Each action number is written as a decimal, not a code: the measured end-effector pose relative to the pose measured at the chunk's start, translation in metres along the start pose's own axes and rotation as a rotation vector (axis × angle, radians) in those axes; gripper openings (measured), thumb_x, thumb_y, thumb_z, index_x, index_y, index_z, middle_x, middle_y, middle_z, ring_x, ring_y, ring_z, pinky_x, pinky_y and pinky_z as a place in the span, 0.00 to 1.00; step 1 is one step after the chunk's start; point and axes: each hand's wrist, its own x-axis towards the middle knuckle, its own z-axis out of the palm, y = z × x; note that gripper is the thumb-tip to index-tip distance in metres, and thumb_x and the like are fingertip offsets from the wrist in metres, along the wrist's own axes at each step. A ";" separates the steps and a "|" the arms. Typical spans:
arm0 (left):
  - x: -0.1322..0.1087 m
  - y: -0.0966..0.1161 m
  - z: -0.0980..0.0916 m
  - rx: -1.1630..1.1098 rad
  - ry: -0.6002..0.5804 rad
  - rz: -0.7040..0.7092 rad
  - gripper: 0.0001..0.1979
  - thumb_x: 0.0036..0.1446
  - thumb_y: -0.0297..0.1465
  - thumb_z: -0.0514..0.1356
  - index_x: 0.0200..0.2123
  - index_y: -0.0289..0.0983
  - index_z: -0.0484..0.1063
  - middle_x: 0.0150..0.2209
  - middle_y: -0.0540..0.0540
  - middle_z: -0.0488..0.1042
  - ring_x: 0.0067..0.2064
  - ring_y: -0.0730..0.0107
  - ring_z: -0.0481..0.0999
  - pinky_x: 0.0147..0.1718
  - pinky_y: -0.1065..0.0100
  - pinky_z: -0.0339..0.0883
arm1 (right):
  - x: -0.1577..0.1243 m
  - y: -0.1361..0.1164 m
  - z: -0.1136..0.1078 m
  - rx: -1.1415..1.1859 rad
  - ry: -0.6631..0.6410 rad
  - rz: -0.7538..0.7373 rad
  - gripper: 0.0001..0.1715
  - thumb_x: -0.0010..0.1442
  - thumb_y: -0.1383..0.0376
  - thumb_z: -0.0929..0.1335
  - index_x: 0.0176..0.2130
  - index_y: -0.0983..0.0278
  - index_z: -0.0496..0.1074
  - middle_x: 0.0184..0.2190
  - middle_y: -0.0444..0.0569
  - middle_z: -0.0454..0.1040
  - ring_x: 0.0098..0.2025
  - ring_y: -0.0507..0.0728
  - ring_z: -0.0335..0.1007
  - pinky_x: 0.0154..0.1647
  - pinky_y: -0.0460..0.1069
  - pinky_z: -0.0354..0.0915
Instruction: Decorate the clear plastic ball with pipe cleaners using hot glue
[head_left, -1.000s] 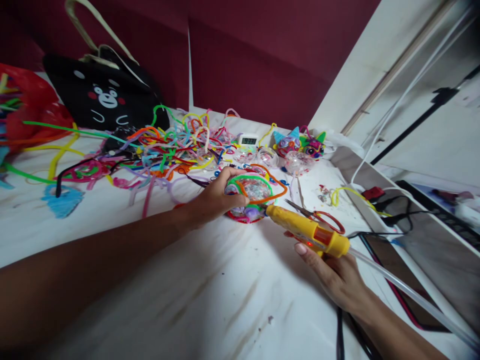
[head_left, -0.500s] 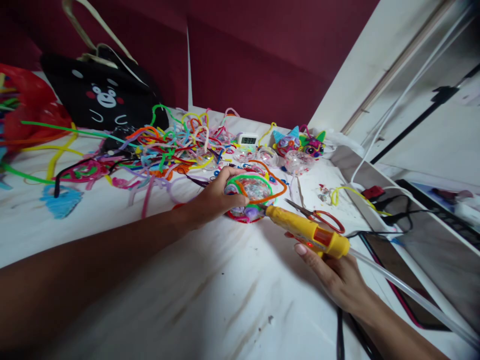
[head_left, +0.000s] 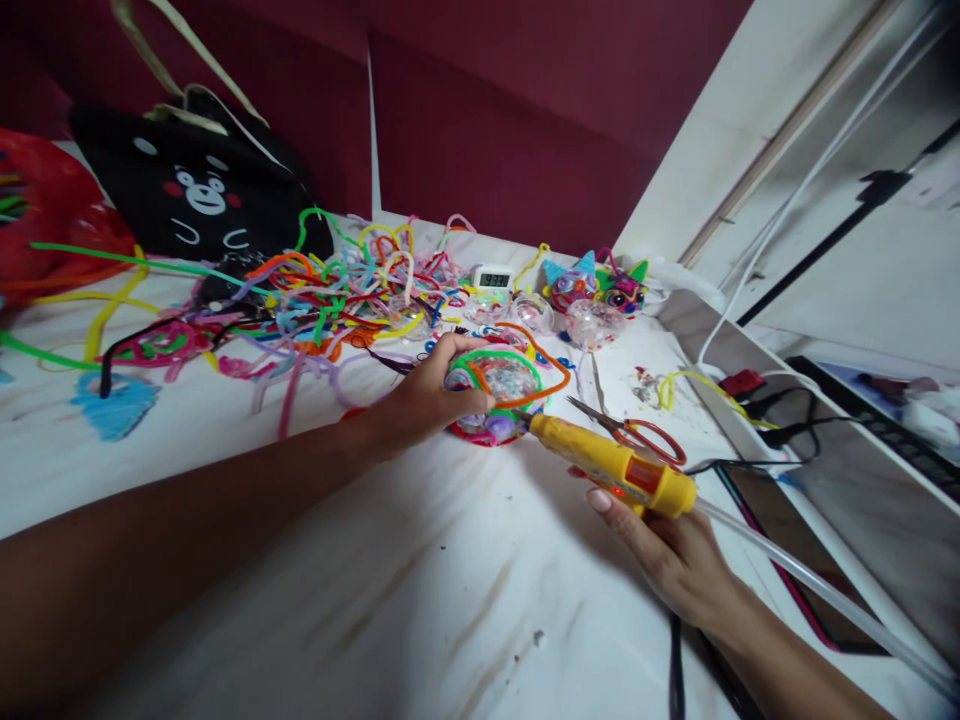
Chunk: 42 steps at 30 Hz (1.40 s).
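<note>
A clear round ball (head_left: 514, 378) wrapped in colourful pipe cleaners rests on the white table. My left hand (head_left: 444, 392) is closed on its left side, thumb in front. An orange pipe cleaner (head_left: 559, 385) loops out from the ball to the right, one end near my thumb. My right hand (head_left: 660, 545) grips a yellow hot glue gun (head_left: 592, 450) with its red light lit and a long clear glue stick (head_left: 810, 580) in its back. The nozzle is at the ball's lower right, by a purple piece; whether it touches cannot be seen. Behind the gun lie orange-handled scissors (head_left: 645, 438).
A tangle of pipe cleaners (head_left: 360, 285) spreads at the back left before a black bag (head_left: 195, 190). Finished-looking craft figures (head_left: 574, 283), clear cups (head_left: 592, 325) and a small digital timer (head_left: 493, 279) stand at the back. A phone (head_left: 795, 560) and a power strip with cables (head_left: 750, 395) are at right.
The whole view has shifted slightly, so things appear a little further left. Both hands, the ball and the glue gun keep nearly the same positions relative to each other.
</note>
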 end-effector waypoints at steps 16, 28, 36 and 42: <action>0.001 -0.004 0.000 -0.007 0.019 0.012 0.33 0.43 0.36 0.67 0.53 0.40 0.63 0.45 0.48 0.75 0.46 0.60 0.75 0.43 0.64 0.69 | 0.000 0.003 0.000 -0.010 0.036 -0.028 0.15 0.65 0.58 0.67 0.49 0.60 0.74 0.44 0.50 0.80 0.48 0.61 0.76 0.49 0.55 0.70; 0.000 -0.002 0.000 0.010 0.018 0.000 0.32 0.43 0.34 0.66 0.54 0.41 0.63 0.46 0.48 0.74 0.46 0.60 0.75 0.43 0.63 0.69 | 0.001 0.003 0.001 0.008 0.052 -0.038 0.16 0.64 0.59 0.68 0.51 0.60 0.73 0.45 0.50 0.79 0.48 0.60 0.76 0.52 0.55 0.70; 0.000 -0.002 0.001 0.003 0.015 0.008 0.32 0.43 0.34 0.66 0.54 0.41 0.63 0.46 0.49 0.74 0.47 0.60 0.75 0.43 0.63 0.69 | 0.003 -0.003 -0.001 0.008 0.063 -0.031 0.16 0.64 0.58 0.67 0.50 0.59 0.75 0.45 0.50 0.80 0.48 0.61 0.76 0.50 0.55 0.71; -0.001 0.000 0.001 0.018 0.016 -0.005 0.32 0.44 0.34 0.66 0.54 0.41 0.63 0.46 0.49 0.74 0.46 0.61 0.75 0.43 0.64 0.69 | 0.002 -0.001 -0.001 0.001 0.034 -0.029 0.15 0.65 0.59 0.67 0.49 0.60 0.75 0.47 0.50 0.79 0.50 0.61 0.74 0.52 0.55 0.69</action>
